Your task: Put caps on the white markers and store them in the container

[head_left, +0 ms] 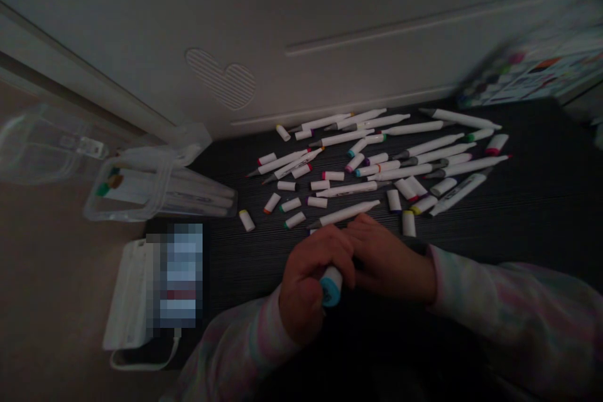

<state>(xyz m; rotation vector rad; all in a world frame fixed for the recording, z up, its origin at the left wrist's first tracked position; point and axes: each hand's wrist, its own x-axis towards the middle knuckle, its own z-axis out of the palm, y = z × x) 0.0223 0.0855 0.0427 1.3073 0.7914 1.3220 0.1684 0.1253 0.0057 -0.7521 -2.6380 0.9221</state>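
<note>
Near the front of the dark table, my left hand [313, 286] is wrapped round a marker [332, 286], its light-blue cap end pointing toward me. Pressed up against it, my right hand [389, 260] has its fingers curled in. Whether it grips the marker's other end is hidden. Just beyond my hands lies a white uncapped marker [348, 214]. Several more uncapped markers [419, 171] and loose white caps with coloured ends [333, 176] are scattered behind it. One yellow-ended cap [409, 224] sits close to my right hand.
At left, a clear plastic case [202, 191] holds several markers, its clear lid [40, 144] swung out. A phone with a blurred screen [181, 276] lies beside a white device [129, 295] with a cable. A pale panel [330, 6] backs the table [230, 264]. Another marker set [541, 75] stands at right.
</note>
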